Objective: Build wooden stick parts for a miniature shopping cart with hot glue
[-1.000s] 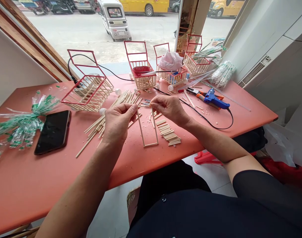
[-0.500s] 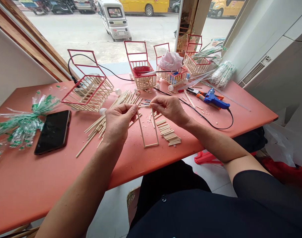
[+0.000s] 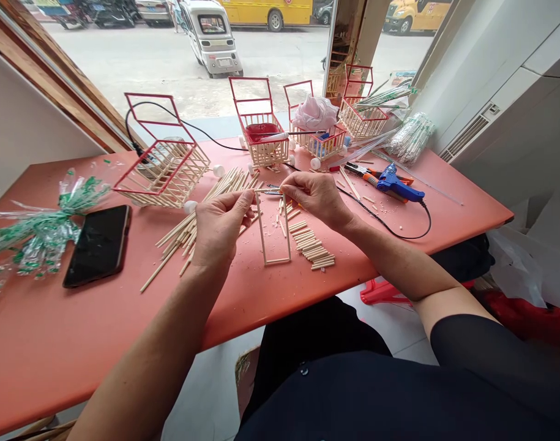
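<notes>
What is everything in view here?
Flat table: one, coral, central
Slim rectangular wooden frame: one, pale, centre
Long wooden sticks: uncounted pile, pale, left of frame
Short wooden sticks: many, pale, right of frame
Basket-shaped wooden carts: four, pale and red, table's back
Rectangular phone: one, black, table's left
Crinkly plastic wrappers: one heap, clear and green, by phone
Plastic glue gun: one, blue, table's right
Metal pliers: one, orange-handled, by glue gun
Plastic-wrapped bundle: one, whitish, table's back right
Road vehicles: several, white, yellow and dark, outside
Left hand: one, bare, pinching frame's far left corner
Right hand: one, bare, pinching frame's far right corner
</notes>
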Motion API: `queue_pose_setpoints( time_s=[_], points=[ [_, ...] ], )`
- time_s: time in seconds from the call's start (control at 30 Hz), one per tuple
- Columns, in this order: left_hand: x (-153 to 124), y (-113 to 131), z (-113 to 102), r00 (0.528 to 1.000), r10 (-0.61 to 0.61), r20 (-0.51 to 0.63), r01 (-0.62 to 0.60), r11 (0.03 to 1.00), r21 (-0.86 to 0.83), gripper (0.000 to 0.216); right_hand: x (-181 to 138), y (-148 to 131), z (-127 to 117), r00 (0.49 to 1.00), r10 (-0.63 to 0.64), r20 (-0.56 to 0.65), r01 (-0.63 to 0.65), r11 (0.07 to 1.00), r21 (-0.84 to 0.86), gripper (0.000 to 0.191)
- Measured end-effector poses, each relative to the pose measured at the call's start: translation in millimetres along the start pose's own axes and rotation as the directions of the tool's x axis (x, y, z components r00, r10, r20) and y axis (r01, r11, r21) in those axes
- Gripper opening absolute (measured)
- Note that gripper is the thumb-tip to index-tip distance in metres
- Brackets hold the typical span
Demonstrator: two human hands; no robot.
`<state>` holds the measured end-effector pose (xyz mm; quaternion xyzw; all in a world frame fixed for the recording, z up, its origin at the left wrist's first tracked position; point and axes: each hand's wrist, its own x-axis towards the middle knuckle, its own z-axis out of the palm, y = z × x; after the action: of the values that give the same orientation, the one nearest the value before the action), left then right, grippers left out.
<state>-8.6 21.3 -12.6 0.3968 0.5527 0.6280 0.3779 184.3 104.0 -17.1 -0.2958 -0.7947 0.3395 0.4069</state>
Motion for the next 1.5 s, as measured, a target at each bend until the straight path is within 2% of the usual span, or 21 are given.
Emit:
queue_pose_setpoints(
  time_s=[0.27, 0.6, 1.5],
  points=[
    [-12.1, 2.4, 0.9, 0.990, 0.142, -0.015, -0.135, 0.968, 0.213, 0.014, -0.6, -6.2, 0.4, 1.000, 0.014, -0.010, -0.014, 0.999, -0.034, 0.049],
    [-11.2, 0.9, 1.0, 0.973, 0.229, -0.019, -0.213, 0.931, 0.297, 0.008, -1.5, -7.0, 1.8, 1.000, 0.002, -0.015, -0.002, 1.000, -0.019, 0.050],
    [-10.9, -3.5, -0.6, 0.970, 0.241, -0.008, -0.221, 0.902, 0.372, 0.021, -2.3, -5.7, 3.2, 0.999, -0.021, -0.027, 0.021, 1.000, 0.004, 0.053]
  ],
)
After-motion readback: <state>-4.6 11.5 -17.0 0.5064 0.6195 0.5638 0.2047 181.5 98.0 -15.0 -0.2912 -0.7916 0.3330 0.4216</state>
